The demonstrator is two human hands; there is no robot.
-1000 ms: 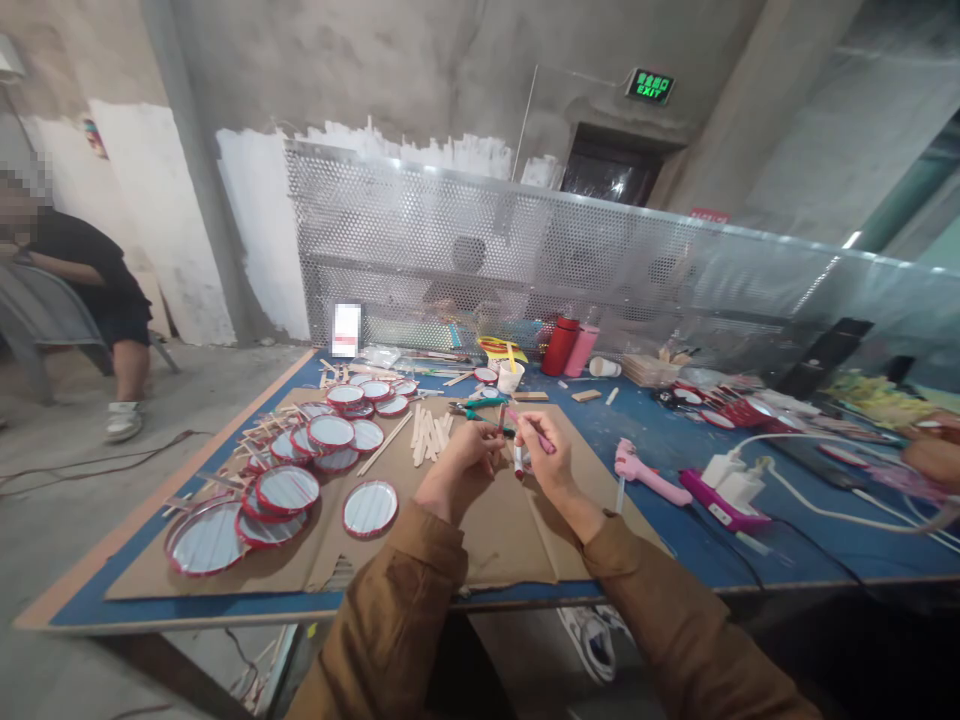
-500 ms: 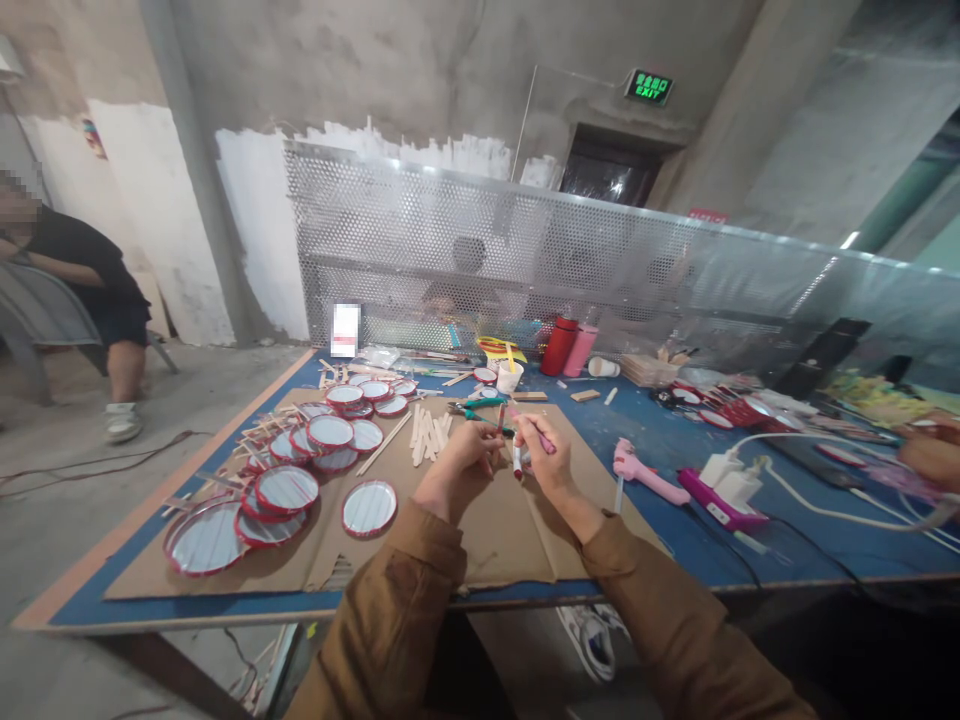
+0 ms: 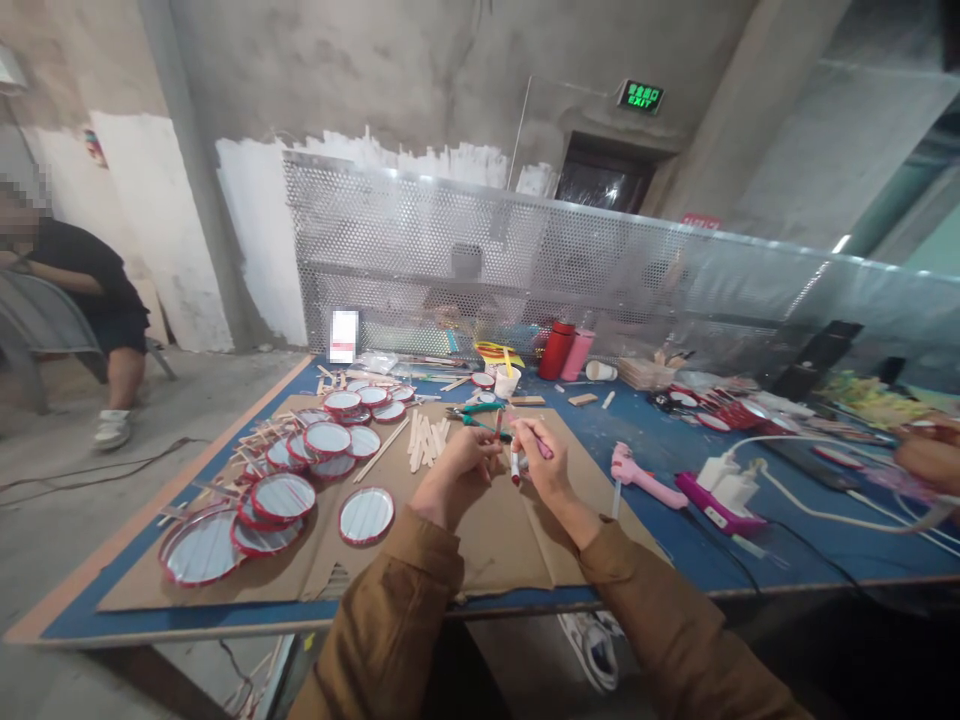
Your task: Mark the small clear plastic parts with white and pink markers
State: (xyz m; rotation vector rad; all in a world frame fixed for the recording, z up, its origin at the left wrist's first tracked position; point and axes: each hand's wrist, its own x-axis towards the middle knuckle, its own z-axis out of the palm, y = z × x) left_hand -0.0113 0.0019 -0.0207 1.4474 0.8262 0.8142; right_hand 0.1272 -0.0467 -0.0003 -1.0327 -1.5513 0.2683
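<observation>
Over the cardboard sheet (image 3: 491,565), my left hand (image 3: 466,462) pinches a thin reddish-brown stick (image 3: 498,424), which stands nearly upright. My right hand (image 3: 547,468) is closed around a pink marker pen (image 3: 541,447), its front end towards the stick; whether they touch I cannot tell. Just below and between my hands is a white marker with a dark red end (image 3: 515,466). Pliers with green handles (image 3: 480,408) lie behind my hands. Several pale wooden sticks (image 3: 427,442) lie to the left of my left hand.
Round red-rimmed discs (image 3: 283,494) with sticks are heaped at left, one disc (image 3: 366,515) apart. At right lie a pink glue gun (image 3: 649,478) and a purple power strip (image 3: 720,505) with cables. Bottles (image 3: 556,350) and a white cup (image 3: 507,383) stand behind. A person (image 3: 82,290) sits at far left.
The camera view has shifted slightly. Both hands stay close together with the same grips, and the things on the table keep their places.
</observation>
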